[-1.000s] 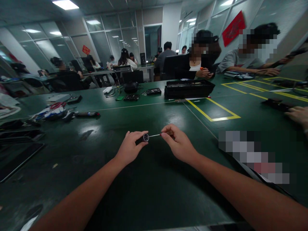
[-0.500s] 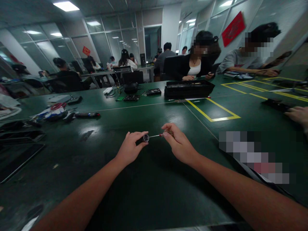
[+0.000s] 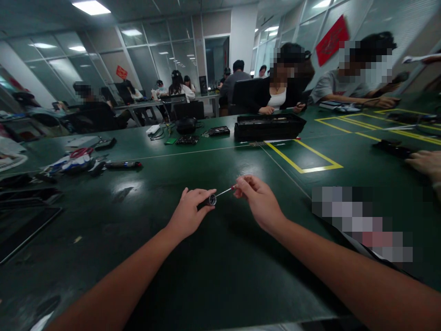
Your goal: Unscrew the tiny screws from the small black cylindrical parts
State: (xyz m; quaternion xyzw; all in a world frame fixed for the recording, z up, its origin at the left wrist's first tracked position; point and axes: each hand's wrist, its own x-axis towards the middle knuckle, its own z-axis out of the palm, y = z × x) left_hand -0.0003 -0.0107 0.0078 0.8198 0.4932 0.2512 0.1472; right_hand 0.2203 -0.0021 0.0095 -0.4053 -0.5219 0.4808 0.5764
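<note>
Near the middle of the view, my left hand [image 3: 191, 211] grips a small dark round part [image 3: 212, 199] between thumb and fingers, its ringed open end facing me and to the right. My right hand [image 3: 258, 197] pinches the red end of a thin screwdriver [image 3: 224, 191]. The metal shaft slants down to the left, and its tip meets the rim of the round part. Whether the tip is inside the part is too small to tell. Both hands are held over the green table [image 3: 206, 285].
A long black tray [image 3: 270, 128] stands ahead, near a seated person. Small circuit parts [image 3: 187, 139] lie left of it. Cables and tools [image 3: 81, 158] are at the left, with a dark flat panel [image 3: 27, 230]. Another person's hand [image 3: 425, 165] is at the right edge.
My right hand has risen slightly and turned, so the screwdriver shaft now slopes more steeply. My left hand and the round part have shifted slightly right.
</note>
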